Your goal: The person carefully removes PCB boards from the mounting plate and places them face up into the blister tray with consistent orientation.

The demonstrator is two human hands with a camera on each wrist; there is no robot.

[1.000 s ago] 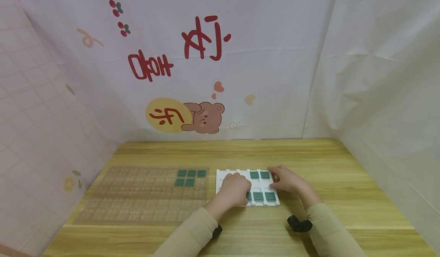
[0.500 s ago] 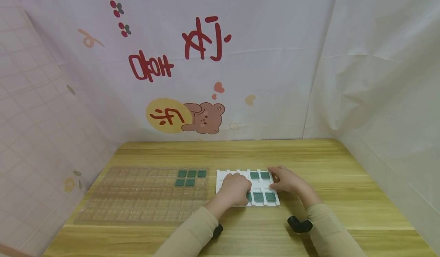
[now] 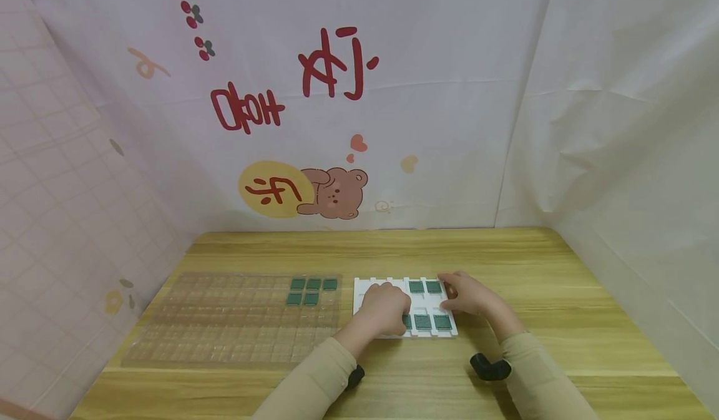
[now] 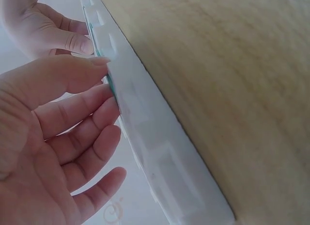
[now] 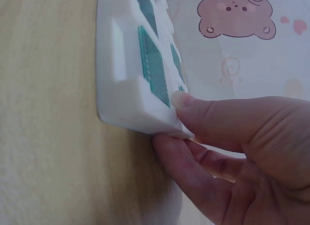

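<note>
Starting at the left of the head view, a clear compartment tray (image 3: pixel 233 317) is seen on the wooden table (image 3: pixel 562 320), with five green chips (image 3: pixel 311 290) grouped in its upper right corner. Just to its right lies the white tray (image 3: pixel 367 286), near the middle of the frame, holding more green squares (image 3: pixel 425 287) in its pockets.

The left hand (image 3: pixel 384 311) is laid over the left part of the white tray. In the left wrist view its fingers (image 4: pixel 82 113) are only loosely bent, and their tips touch a thin green edge at the tray face; nothing is gripped. The right hand (image 3: pixel 469 295) is set at the tray's right edge. In the right wrist view the thumb (image 5: pixel 213 116) is pressed on the top corner beside a green chip (image 5: pixel 154 65), while the other fingers (image 5: pixel 193 171) are curled under the rim, so the corner is pinched.

For the step to be done well, the tray would best be kept flat and steady by the right hand, and the chip under the left fingertips pressed squarely and evenly into its pocket, so that neighbouring chips are not jolted loose.

Whatever lies beneath the left hand is covered in the head view. Whether that chip is fully seated cannot be told, and the chips' surface detail is too small to read.
</note>
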